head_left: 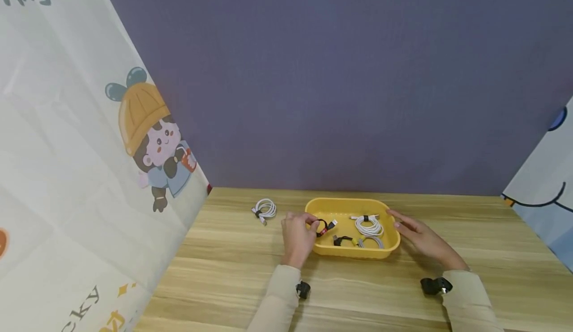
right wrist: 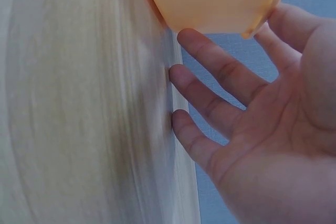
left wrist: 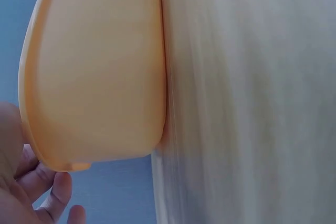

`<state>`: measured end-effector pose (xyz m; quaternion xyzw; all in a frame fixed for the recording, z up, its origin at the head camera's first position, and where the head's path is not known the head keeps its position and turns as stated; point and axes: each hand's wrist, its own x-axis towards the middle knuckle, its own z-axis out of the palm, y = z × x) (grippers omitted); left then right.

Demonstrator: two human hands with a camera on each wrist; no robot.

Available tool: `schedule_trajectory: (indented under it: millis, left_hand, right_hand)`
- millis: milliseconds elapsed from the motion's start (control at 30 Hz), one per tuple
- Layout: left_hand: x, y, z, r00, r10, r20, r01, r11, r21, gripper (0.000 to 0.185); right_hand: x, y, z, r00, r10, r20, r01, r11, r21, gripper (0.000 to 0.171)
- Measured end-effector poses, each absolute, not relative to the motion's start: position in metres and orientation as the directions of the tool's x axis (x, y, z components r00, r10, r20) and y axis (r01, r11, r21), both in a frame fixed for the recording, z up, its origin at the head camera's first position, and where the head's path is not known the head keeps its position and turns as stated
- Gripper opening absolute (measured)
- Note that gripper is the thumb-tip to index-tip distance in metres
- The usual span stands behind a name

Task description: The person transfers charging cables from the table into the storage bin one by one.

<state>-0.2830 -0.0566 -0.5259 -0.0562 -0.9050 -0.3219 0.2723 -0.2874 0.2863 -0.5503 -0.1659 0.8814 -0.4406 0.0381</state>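
While one coiled white cable bound with a dark strap [head_left: 264, 208] lies on the pale wooden counter [head_left: 224, 272], left of the tray and a little above centre-left in the head view, the rest of the cables already sit inside the shallow yellow plastic tray with rounded corners [head_left: 353, 252]. Judging from that, the gathering looks mostly done, with that one bundle left outside and one more just at the rim.

The left hand [head_left: 297, 235] is at the tray's left edge, its fingers curled round a small black coiled cable with a red-banded plug [head_left: 325, 226], which sits just inside the left wall; whether it rests on the tray floor cannot be told. The right hand [head_left: 418, 237] lies flat by the tray's right edge, fingers straight and spread, holding nothing; in the right wrist view its fingertips [right wrist: 181, 74] are beside the tray's outer wall, and whether they touch it cannot be told.

Inside the tray: a coiled white cable with a black tie [head_left: 369, 225] toward the upper right, a grey-white coil [head_left: 370, 242] below it, and a short black cable with a yellow band [head_left: 343, 241] at lower middle. The left wrist view shows only the tray's outer wall and the counter.
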Motion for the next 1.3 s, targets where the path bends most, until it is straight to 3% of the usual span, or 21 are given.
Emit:
schedule_trajectory:
  millis: [400,933,1167,1300]
  left_hand:
    - [-0.283,-0.053,-0.522,-0.860,0.026,0.509,0.262,0.879,0.398,0.006]
    - [-0.295,-0.048,-0.507,-0.889,0.238,0.392,0.282,0.957,0.059,0.008]
    - [-0.299,-0.043,-0.499,-0.907,0.338,0.251,0.300,0.937,-0.179,0.036]
    - [-0.300,-0.040,-0.498,-0.914,0.365,0.177,0.316,0.915,-0.252,0.038]
  right_hand:
    - [-0.287,0.286,-0.548,-0.945,-0.320,0.071,-0.247,0.552,-0.797,0.057]
    - [-0.287,0.287,-0.549,-0.944,-0.321,0.080,-0.256,0.556,-0.791,0.056]
    - [-0.287,0.286,-0.549,-0.941,-0.326,0.089,-0.266,0.552,-0.790,0.055]
    - [-0.286,0.286,-0.549,-0.938,-0.333,0.094,-0.274,0.547,-0.791,0.055]
